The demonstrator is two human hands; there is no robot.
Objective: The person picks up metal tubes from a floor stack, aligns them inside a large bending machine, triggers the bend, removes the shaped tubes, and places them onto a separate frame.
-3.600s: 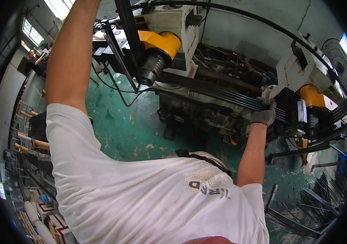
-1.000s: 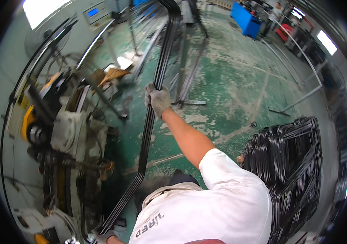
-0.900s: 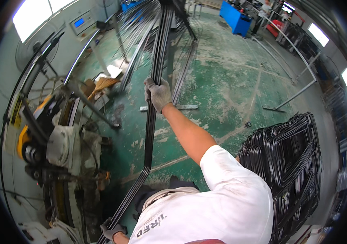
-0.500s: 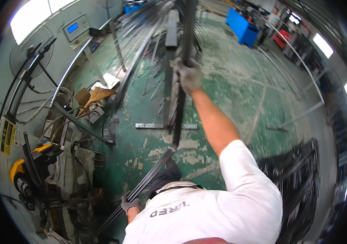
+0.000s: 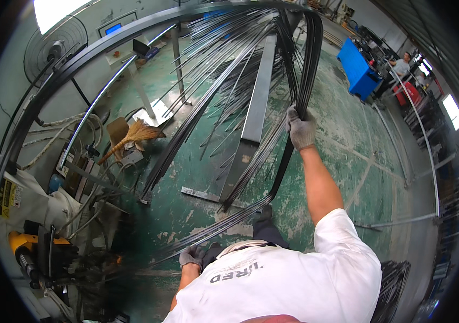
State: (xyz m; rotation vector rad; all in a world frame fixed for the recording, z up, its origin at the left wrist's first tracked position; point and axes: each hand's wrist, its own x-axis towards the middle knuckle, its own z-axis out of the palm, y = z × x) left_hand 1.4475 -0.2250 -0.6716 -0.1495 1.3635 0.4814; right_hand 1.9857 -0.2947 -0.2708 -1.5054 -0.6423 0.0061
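The left hand (image 5: 191, 255), gloved, is the nearest to the body, beside the lower stretch of the bundle of bent dark bars (image 5: 308, 70); its fingers are partly turned away, so one cannot tell whether they are closed. From there the bundle lies diagonally, up and rightward, to a bend near the shoe (image 5: 264, 213); then its long axis runs forward, away from the body. On this stretch, farther out, the right hand (image 5: 301, 128) is wrapped around the bars. Left of it stands the square steel beam (image 5: 260, 89), with thin rods (image 5: 240, 81) around. The bundle's lower end is blurred; its far bend is hard to separate from neighbouring rods.
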